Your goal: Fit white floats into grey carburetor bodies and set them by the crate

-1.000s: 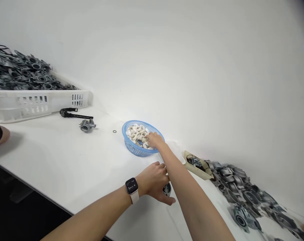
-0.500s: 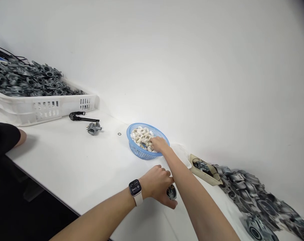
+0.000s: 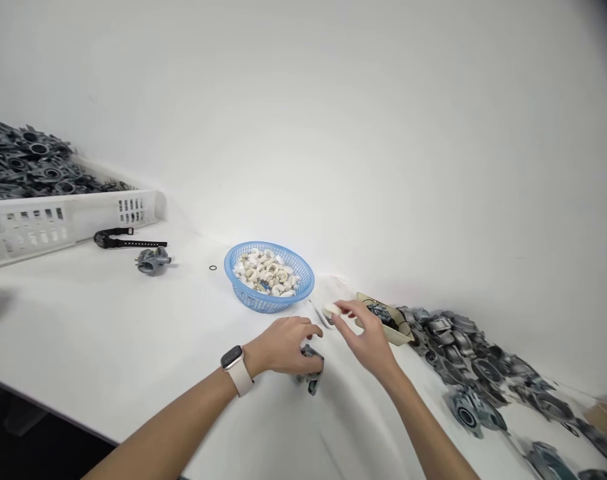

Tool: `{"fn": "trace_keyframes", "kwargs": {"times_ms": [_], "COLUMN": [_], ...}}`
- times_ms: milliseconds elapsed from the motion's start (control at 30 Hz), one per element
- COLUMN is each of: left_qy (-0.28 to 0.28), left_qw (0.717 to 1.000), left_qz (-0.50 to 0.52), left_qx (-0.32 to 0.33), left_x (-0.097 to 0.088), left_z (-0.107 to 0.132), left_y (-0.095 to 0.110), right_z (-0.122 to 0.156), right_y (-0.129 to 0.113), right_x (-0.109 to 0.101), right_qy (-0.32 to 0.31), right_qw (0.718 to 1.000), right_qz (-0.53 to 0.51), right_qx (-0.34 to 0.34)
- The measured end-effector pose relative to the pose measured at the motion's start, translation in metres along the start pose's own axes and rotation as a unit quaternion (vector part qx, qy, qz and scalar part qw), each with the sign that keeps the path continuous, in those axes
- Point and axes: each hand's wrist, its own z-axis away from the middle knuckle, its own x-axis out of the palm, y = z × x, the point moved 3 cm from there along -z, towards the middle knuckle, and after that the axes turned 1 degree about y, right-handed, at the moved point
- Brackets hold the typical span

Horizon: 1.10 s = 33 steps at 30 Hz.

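Observation:
My left hand point(image 3: 288, 347), with a watch point(image 3: 232, 357) at its wrist, is closed around a grey metal carburetor body point(image 3: 312, 377) low over the table. The hand hides part of the metal. My right hand point(image 3: 366, 333) pinches a white, curved carburetor float point(image 3: 331, 311) between thumb and fingertips, a little above and right of the left hand. Behind both hands stands a blue mesh basket point(image 3: 268, 305), filled with similar white floats point(image 3: 267, 268). Neither hand touches the basket.
At left is a white crate point(image 3: 78, 217) heaped with grey metal parts point(image 3: 33, 160). A black watch point(image 3: 128, 241), another carburetor point(image 3: 152, 260) and a small black ring point(image 3: 213, 268) lie nearby. To the right are a beige tray point(image 3: 401, 340) and piled metal castings point(image 3: 456, 350).
My right hand has come out of the blue basket toward me with a white float. The carburetor body in my left hand is turned and shows more. The view has shifted right.

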Motion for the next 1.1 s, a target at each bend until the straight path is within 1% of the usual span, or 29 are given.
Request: {"fn": "trace_keyframes", "kwargs": {"times_ms": [67,133,200,267,300,367,533,733,800,900,933,967,1033,1100], "left_qy": [0.023,0.011,-0.044,-0.117,-0.145,-0.168,-0.159,-0.161,-0.147,-0.099,-0.093,-0.099,-0.13,-0.151], "left_qw": [0.997,0.989,0.977,0.963,0.957,0.954,0.963,0.963,0.966,0.972,0.972,0.97,0.962,0.958], "left_qz": [0.063,0.138,0.199,0.231,0.237,0.234,0.207,0.188,0.18,0.166,0.171,0.182,0.206,0.206], "left_qx": [-0.029,-0.052,-0.065,-0.075,-0.081,-0.084,-0.064,-0.102,-0.115,-0.131,-0.131,-0.13,-0.128,-0.131], "left_x": [-0.009,-0.017,-0.022,-0.024,-0.023,-0.022,-0.018,-0.023,-0.024,-0.026,-0.026,-0.026,-0.023,-0.021], "left_z": [-0.003,-0.005,-0.005,-0.003,-0.002,-0.001,-0.001,-0.001,-0.001,-0.002,-0.002,-0.002,-0.001,-0.001], "left_y": [-0.004,-0.006,-0.007,-0.005,-0.004,-0.001,0.001,-0.007,-0.01,-0.012,-0.012,-0.012,-0.011,-0.011], "right_z": [0.025,0.041,0.049,0.054,0.056,0.061,0.071,0.067,0.066,0.067,0.067,0.067,0.068,0.068], "right_y": [-0.007,-0.018,-0.027,-0.032,-0.032,-0.03,-0.021,-0.01,-0.007,-0.003,-0.003,-0.002,-0.002,-0.002], "right_x": [0.0,0.006,0.013,0.019,0.022,0.027,0.035,0.027,0.023,0.02,0.019,0.019,0.019,0.02], "right_qy": [0.02,0.015,0.015,0.031,0.037,0.045,0.073,0.104,0.11,0.121,0.124,0.126,0.128,0.124], "right_qw": [0.999,0.996,0.991,0.989,0.99,0.991,0.994,0.992,0.991,0.988,0.987,0.987,0.987,0.987], "right_qz": [0.007,0.028,0.047,0.051,0.046,0.033,-0.007,-0.069,-0.079,-0.091,-0.093,-0.095,-0.095,-0.095], "right_qx": [-0.037,-0.088,-0.123,-0.133,-0.131,-0.12,-0.08,0.011,0.024,0.032,0.033,0.034,0.035,0.036]}}
